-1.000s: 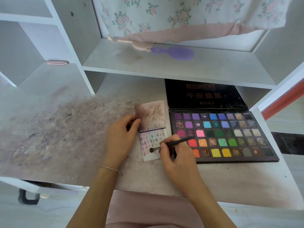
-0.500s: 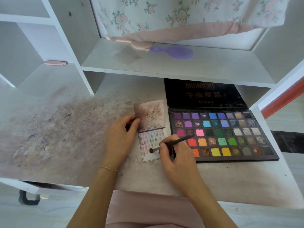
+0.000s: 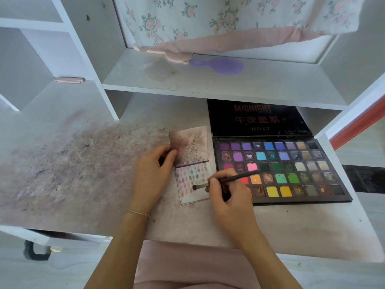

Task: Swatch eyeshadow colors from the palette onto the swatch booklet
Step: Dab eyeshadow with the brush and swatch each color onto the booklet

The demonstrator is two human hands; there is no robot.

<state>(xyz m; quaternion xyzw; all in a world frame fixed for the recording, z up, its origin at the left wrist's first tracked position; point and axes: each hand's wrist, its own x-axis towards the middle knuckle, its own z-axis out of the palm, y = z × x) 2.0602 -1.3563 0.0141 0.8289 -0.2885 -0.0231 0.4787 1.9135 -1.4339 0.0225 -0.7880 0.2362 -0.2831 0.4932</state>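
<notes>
The open swatch booklet (image 3: 192,167) lies on the desk, its lower page covered in small pastel swatches and its upper page stained brown. My left hand (image 3: 153,175) pinches the booklet's left edge at the fold. My right hand (image 3: 227,191) grips a thin black brush (image 3: 229,180), whose tip rests on the lower page near its right side. To the right lies the open black eyeshadow palette (image 3: 279,172) with several rows of coloured pans. My right hand covers the palette's lower left pans.
The desk surface (image 3: 73,167) is stained with powder at the left. A white shelf (image 3: 218,84) overhangs the palette lid and carries a purple hairbrush (image 3: 220,65). Floral cloth (image 3: 229,21) hangs above. A pink item (image 3: 69,80) sits in the left cubby.
Both hands, the brush and the booklet stay in nearly the same place; any brush movement on the page is very slight.
</notes>
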